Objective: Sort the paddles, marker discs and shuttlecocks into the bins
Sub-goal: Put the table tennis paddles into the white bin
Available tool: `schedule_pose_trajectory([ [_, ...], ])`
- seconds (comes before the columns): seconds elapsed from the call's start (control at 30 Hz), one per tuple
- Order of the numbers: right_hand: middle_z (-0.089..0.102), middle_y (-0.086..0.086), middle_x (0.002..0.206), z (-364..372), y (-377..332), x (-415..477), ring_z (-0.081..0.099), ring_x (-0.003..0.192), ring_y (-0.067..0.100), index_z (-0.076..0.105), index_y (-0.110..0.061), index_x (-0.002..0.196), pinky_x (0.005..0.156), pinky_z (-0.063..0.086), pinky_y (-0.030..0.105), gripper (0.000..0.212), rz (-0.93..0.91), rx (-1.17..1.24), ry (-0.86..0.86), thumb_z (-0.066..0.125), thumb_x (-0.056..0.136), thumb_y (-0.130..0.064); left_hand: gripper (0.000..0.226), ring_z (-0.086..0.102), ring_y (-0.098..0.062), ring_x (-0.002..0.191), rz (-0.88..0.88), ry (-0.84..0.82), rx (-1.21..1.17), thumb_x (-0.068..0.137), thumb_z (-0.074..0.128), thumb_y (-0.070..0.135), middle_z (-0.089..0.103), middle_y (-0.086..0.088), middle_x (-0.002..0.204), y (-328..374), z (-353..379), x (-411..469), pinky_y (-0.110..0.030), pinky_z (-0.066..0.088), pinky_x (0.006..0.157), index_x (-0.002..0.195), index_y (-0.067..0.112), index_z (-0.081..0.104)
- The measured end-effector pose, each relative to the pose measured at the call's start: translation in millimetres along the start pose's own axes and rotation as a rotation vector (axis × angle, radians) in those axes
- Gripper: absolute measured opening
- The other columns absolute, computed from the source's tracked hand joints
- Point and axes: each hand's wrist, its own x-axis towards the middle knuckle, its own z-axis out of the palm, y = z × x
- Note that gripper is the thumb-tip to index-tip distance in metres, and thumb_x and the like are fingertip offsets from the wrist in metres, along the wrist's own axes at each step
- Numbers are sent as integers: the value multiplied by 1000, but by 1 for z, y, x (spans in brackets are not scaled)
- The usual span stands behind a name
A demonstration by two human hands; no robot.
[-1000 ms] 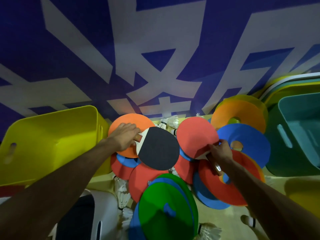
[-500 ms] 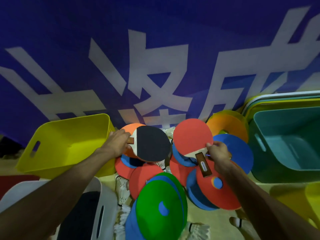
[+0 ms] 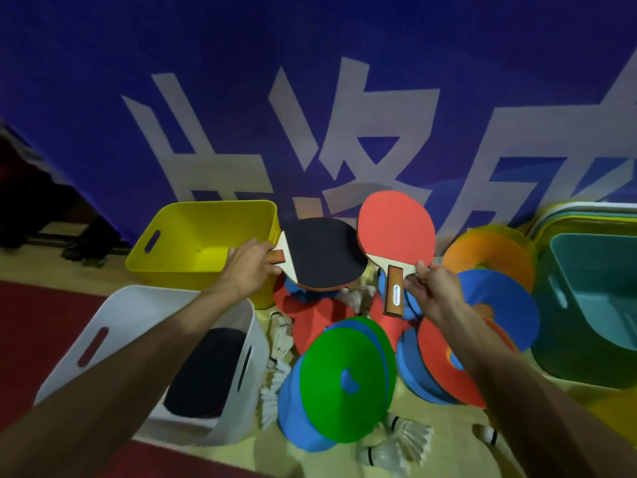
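Risks, left to right:
- The left hand (image 3: 249,268) is wrapped round the handle of the black paddle (image 3: 324,253), mid frame, which sits flat above the pile. The grip looks solid.
- The black blade's edge sits right against the red paddle (image 3: 396,229). I can't tell if they touch, but they could knock when they separate.
- The right hand (image 3: 432,288) only pinches the red paddle at the blade's shoulder, and the handle hangs free below. That's the weak point: on a fast swing I'd expect it to pivot or slip down into the marker discs (image 3: 437,357).
- The discs lean on each other, with the green disc (image 3: 331,391) at lower centre. A dropped paddle would probably slide the stack onto the shuttlecocks (image 3: 410,436) on the floor around it.

Bins:
- The white bin (image 3: 144,305), lower left, holds something dark (image 3: 206,370). It's probably a paddle face, so this is likely the paddle bin.
- The yellow bin (image 3: 193,229), just beyond it, has nothing visible inside.
- The teal bin (image 3: 586,270), far right, shows nothing in the part I can see; the rest is cut off by the frame.
- More nested bins (image 3: 586,215) sit behind the teal one.
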Motion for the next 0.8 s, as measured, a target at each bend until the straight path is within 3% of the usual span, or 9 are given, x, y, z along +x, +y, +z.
schedule_pose_trajectory([
  [0.1,35,4,71,29,12,-12,41,67,18,53,-13,103,75,54,32,17,14,33,-49,44,98,1,36,49,-28,115,-33,32,-47,88,64,29,58,-11,113,-24,-10,-20,-37,35,94,120,14,58],
  [0.23,33,2,64,64,25,-34,35,40,7,41,-17,72,51,41,24,32,15,3,-123,43,96,4,38,48,-29,117,-79,31,-86,90,62,26,56,-12,116,-65,-21,-48,-38,35,94,125,13,55],
  [0.33,37,1,63,92,36,-50,34,45,9,43,-16,70,45,40,21,34,3,-2,-111,42,94,7,37,48,-30,116,-108,36,-157,92,59,24,55,-11,118,-97,-23,-72,-39,35,95,126,12,52],
  [0.5,42,-1,59,139,65,-80,37,41,8,44,-17,67,46,46,23,35,-25,-69,-90,41,95,5,40,47,-29,121,-93,-10,-250,92,60,22,55,-10,124,-157,-19,-106,-39,35,101,129,12,51],
  [0.6,42,3,65,164,84,-99,40,54,12,48,-14,72,50,54,24,29,-53,-113,-79,45,97,1,32,48,-27,120,-48,-47,-253,90,62,20,57,-6,121,-194,-16,-117,-39,36,98,121,15,56],
  [0.7,45,5,67,181,99,-115,44,59,14,50,-12,71,46,51,21,28,-75,-148,-41,47,96,-1,31,49,-27,117,-27,-123,-198,91,62,22,56,-7,120,-224,-10,-122,-36,35,94,119,13,54],
  [0.8,49,5,67,191,110,-127,47,54,12,53,-12,72,43,49,20,28,-110,-192,-24,46,95,2,34,48,-25,119,26,-223,-199,90,62,21,54,-6,124,-248,4,-120,-38,35,100,122,12,53],
])
